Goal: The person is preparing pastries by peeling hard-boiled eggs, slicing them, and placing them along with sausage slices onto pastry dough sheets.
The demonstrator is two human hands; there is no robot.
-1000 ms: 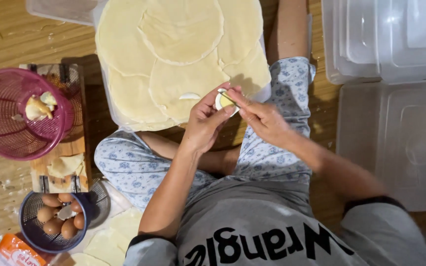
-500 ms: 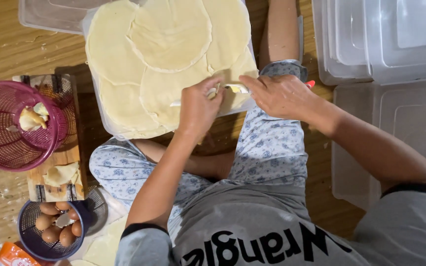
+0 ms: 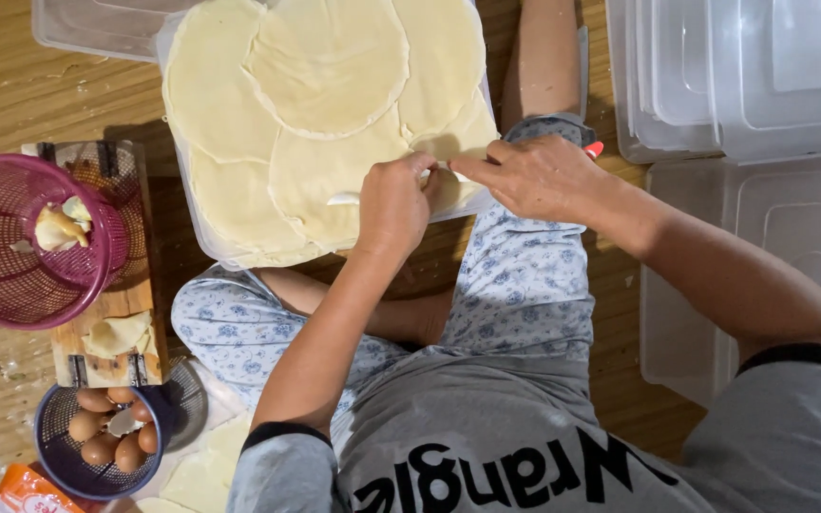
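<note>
A clear tray point(image 3: 203, 242) holds several thin, round, pale yellow dough sheets point(image 3: 325, 66) that overlap each other. Both hands meet at the tray's near right corner. My left hand point(image 3: 393, 204) is closed over a slim white utensil point(image 3: 342, 199), whose tip sticks out to the left on a sheet. My right hand point(image 3: 534, 176) pinches the edge of a dough sheet point(image 3: 448, 142) right beside the left fingers. What lies between the fingertips is hidden. I sit cross-legged in blue patterned trousers just below the tray.
A pink basket point(image 3: 11, 285) with dough scraps rests on a wooden board point(image 3: 111, 304) at the left. Below it is a dark blue basket of brown eggs point(image 3: 97, 437) and an orange packet point(image 3: 26, 494). Clear plastic boxes point(image 3: 743, 76) and a lid point(image 3: 762, 256) stand at the right.
Both hands have moved from above my lap forward onto the tray's near corner. The small pale piece held between them a second ago is out of sight.
</note>
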